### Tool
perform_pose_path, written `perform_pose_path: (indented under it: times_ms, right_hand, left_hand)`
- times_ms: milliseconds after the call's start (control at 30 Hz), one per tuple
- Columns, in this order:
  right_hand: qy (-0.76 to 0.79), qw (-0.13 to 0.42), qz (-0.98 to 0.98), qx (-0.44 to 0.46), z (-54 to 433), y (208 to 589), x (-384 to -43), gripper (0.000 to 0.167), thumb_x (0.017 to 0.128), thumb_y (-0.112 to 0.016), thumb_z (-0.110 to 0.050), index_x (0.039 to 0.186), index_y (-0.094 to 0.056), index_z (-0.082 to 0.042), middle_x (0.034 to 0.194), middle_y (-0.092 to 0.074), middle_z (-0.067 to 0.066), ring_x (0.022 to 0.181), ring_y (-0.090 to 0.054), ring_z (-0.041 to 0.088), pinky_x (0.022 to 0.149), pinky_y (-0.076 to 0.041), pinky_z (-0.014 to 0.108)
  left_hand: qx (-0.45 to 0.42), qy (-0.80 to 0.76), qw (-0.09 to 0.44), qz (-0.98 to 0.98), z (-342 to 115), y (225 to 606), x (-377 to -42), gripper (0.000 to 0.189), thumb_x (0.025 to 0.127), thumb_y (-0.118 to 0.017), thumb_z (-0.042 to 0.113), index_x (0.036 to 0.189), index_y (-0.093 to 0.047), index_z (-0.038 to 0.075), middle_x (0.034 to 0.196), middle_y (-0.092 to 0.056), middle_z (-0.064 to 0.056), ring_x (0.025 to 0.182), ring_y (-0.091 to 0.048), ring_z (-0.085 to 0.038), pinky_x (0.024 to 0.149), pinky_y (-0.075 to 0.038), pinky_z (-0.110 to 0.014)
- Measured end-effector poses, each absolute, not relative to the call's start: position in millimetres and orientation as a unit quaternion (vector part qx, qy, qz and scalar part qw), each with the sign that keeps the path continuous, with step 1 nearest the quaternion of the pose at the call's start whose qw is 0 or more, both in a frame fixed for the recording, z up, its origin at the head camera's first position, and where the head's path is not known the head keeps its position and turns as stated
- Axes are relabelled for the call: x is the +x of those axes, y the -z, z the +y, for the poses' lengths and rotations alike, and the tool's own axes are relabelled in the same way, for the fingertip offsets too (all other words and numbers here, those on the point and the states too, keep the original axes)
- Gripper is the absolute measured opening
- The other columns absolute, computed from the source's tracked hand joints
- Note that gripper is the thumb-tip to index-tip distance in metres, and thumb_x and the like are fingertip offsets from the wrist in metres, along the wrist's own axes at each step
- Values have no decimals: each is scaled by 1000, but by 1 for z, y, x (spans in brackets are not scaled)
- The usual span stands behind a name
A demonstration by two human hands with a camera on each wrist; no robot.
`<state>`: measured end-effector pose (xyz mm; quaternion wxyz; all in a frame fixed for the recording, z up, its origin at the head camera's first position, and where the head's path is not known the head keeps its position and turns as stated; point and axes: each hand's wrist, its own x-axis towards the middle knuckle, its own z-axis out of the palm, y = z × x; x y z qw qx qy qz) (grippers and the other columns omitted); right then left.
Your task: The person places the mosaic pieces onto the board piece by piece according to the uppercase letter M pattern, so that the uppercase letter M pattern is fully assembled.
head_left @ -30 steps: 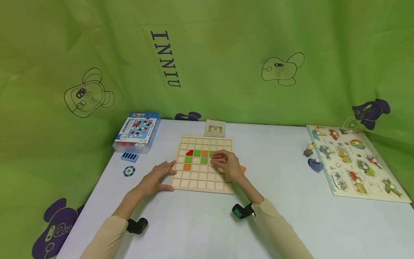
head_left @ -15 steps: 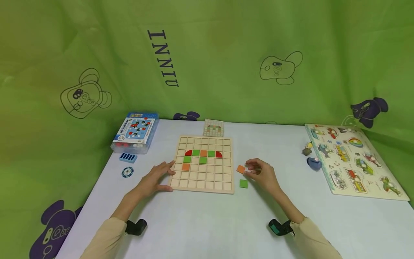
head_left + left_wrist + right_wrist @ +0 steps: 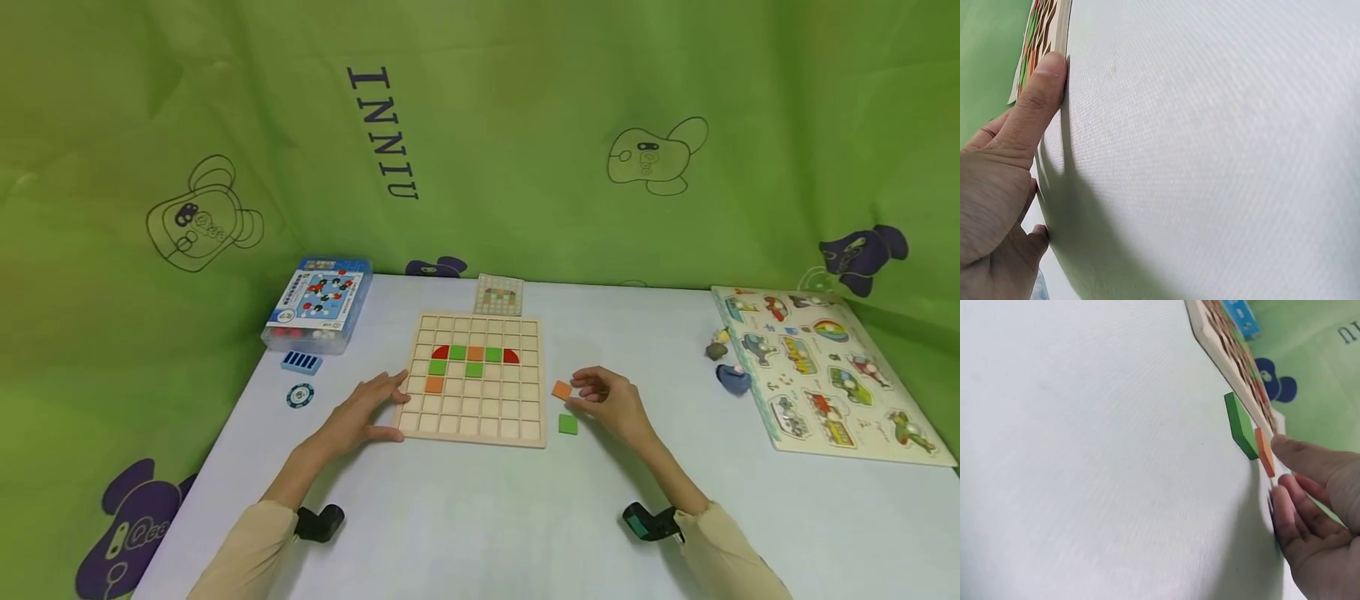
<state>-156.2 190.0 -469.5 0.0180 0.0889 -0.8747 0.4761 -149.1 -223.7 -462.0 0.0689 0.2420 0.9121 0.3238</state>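
Observation:
A wooden grid board (image 3: 480,414) lies on the white table, with red quarter-round, green and orange tiles set in several cells. My left hand (image 3: 363,414) rests at the board's left edge, fingers spread; in the left wrist view its thumb (image 3: 1044,81) touches the board's side. To the right of the board, my right hand (image 3: 613,406) is at an orange square tile (image 3: 562,390), thumb and fingertips parted near its right corner. Whether they touch the tile is unclear. A green square tile (image 3: 567,424) lies just in front of the orange one.
Behind the board lies a pattern card (image 3: 498,296). At the left are a clear plastic box (image 3: 318,307), a blue striped block (image 3: 302,362) and a round chip (image 3: 300,396). Small figures (image 3: 732,379) and a picture puzzle board (image 3: 832,375) occupy the right side.
My right hand has left the board and moved right to the orange tile. A red quarter-round tile now shows at the row's right end. My left hand stays put.

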Motion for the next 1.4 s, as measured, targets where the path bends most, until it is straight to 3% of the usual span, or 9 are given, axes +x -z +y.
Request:
perform_pose_path:
  times_ms: [167, 333, 600, 967, 1267, 1400]
  right_hand:
    - [-536, -18, -838, 97, 200, 471, -144, 32, 78, -75, 3, 108, -63, 8, 99, -68, 20, 79, -64, 12, 69, -54, 16]
    - [-562, -48, -817, 119, 202, 472, -126, 31, 79, -75, 3, 108, -63, 8, 99, -67, 20, 81, -64, 12, 71, -54, 19]
    - [-520, 3, -844, 132, 196, 477, -118, 30, 76, -77, 2, 104, -67, 2, 96, -70, 13, 81, -65, 19, 70, -56, 22]
    - [-583, 3, -807, 97, 195, 474, -122, 32, 81, -69, 8, 113, -61, 11, 107, -66, 26, 89, -67, 21, 74, -54, 18]
    - [-613, 29, -785, 87, 182, 471, -136, 31, 80, -68, 12, 111, -61, 14, 106, -65, 30, 86, -66, 8, 75, -54, 17]
    - [-623, 26, -777, 86, 174, 472, -143, 32, 80, -68, 12, 111, -61, 14, 108, -65, 30, 88, -67, 11, 76, -54, 17]
  left_hand:
    - [240, -325, 70, 912, -223, 462, -149, 61, 72, -81, 22, 126, -58, 6, 152, -33, -13, 140, -22, -43, 113, -11, -60]
    - [241, -323, 71, 913, -223, 462, -148, 55, 72, -81, 22, 121, -60, 7, 153, -31, -14, 140, -23, -43, 113, -11, -60]
    - [242, -328, 70, 910, -224, 463, -149, 51, 72, -81, 20, 117, -61, 6, 153, -32, -15, 140, -23, -44, 113, -11, -61]
    - [239, -328, 72, 911, -224, 464, -148, 55, 72, -81, 23, 120, -61, 7, 153, -31, -14, 140, -22, -43, 113, -11, -61]
    - [238, -331, 74, 910, -224, 462, -149, 59, 72, -82, 21, 125, -59, 5, 152, -34, -13, 140, -22, -43, 113, -10, -61]
    - [236, -328, 75, 912, -223, 462, -148, 56, 72, -82, 21, 122, -61, 6, 153, -32, -14, 140, -22, -43, 113, -11, -61]
